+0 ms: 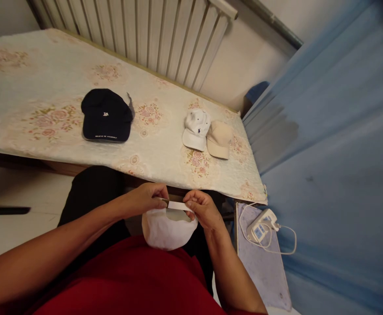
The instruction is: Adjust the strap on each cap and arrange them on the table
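A white baseball cap (pixel 170 232) rests in my lap, its back opening and white adjustment strap (pixel 179 205) facing away from me. My left hand (pixel 152 197) is closed at the strap's left end, where a small dark buckle shows. Pinched by my right hand (pixel 202 208) is the strap's right end, with fingers also against the cap's edge. Farther off on the bed lie a dark navy cap (pixel 106 116) with small white lettering, a white cap (pixel 197 127) with a small dark emblem, and a beige cap (pixel 220 138) touching it.
The caps lie on a bed with a flowered cover (pixel 165 148). Behind it stands a pale radiator (pixel 152 35). A blue curtain (pixel 335 148) hangs at the right. A power strip (pixel 262 225) with a white cable sits on a small stand (pixel 263 280).
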The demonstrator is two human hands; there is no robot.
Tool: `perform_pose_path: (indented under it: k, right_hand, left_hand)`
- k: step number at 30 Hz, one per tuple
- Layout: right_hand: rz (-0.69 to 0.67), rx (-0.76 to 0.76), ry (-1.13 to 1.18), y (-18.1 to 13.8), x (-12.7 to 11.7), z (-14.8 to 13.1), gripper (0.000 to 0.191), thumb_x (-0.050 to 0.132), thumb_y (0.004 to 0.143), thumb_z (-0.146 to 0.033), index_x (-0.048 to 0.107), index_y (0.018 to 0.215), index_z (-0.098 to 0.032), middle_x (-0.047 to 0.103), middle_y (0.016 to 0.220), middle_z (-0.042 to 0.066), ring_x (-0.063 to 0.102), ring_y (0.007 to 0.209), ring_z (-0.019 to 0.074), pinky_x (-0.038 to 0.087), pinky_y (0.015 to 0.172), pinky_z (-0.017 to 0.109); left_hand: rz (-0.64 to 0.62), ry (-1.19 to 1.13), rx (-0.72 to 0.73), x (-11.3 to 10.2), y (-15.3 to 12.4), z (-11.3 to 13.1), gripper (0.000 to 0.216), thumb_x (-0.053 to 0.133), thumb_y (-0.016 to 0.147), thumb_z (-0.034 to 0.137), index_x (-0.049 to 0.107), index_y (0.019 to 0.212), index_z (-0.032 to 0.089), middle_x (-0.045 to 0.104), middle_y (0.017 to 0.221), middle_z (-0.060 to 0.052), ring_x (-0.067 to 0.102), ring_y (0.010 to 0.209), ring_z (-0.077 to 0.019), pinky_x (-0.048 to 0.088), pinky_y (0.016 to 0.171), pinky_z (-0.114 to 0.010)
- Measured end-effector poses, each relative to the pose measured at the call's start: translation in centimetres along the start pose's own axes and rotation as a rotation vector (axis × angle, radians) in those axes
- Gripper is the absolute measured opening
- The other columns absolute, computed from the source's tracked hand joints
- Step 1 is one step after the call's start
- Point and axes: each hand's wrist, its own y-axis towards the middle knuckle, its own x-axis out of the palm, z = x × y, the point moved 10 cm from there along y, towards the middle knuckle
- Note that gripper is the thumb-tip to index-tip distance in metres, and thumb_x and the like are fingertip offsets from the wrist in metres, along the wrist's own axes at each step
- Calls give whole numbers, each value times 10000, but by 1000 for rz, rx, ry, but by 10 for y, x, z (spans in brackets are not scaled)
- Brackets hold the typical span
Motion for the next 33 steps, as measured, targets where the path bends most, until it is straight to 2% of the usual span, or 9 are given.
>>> perform_pose_path:
  k: [4,7,11,17,20,26,29,33]
  right_hand:
    - [-6,-6,11,0,1,-1,171,729,709,-259,628,794,-150,586,502,-43,428,341,38,293,363,150]
    - [-14,-4,9,2,1,-1,178,728,712,-270,626,797,-152,581,499,-45,426,340,38,295,365,151]
    - [-15,-2,-8,4,2,-2,195,733,710,-293,622,795,-156,575,494,-46,423,339,42,304,367,158]
    - [-68,2,-17,6,5,1,214,741,707,-301,623,818,-162,608,540,-33,488,385,68,374,418,183]
    - [-111,3,-45,7,5,2,236,740,706,-325,617,824,-162,621,548,-22,536,435,99,417,473,216]
    - [-71,18,-269,9,-6,-2,300,680,757,-433,630,810,-142,628,632,-4,479,485,72,321,476,192]
    - [-113,-39,-330,10,6,-16,301,647,782,-445,637,817,-147,647,702,12,533,576,94,372,543,210]
    - [-124,-106,-293,14,24,-37,268,647,781,-426,616,795,-161,636,673,5,545,584,106,401,573,228]
  left_hand:
    - [-25,-24,16,2,0,1,156,564,726,309,570,805,175,520,682,36,467,637,-121,332,567,-225]
    - [-95,21,36,7,0,4,190,548,749,324,587,864,178,555,753,23,480,687,-127,342,590,-223]
    - [-178,123,40,13,1,6,195,538,766,363,581,797,176,506,699,31,438,655,-121,305,561,-227]
    - [-229,-66,63,12,0,13,221,572,763,393,541,749,174,465,671,41,403,619,-108,286,554,-230]
    - [-236,-186,40,7,-2,16,259,610,751,422,538,750,174,471,657,43,397,599,-102,281,547,-227]
    - [-159,-431,-14,-11,0,23,289,672,727,426,538,777,174,555,678,29,475,591,-106,340,575,-234]
    - [-136,-469,-19,-12,3,29,295,660,732,430,545,827,176,583,706,16,503,594,-117,357,575,-241]
    - [-157,-371,3,1,6,41,258,625,746,392,519,850,182,528,672,43,435,556,-95,290,516,-214]
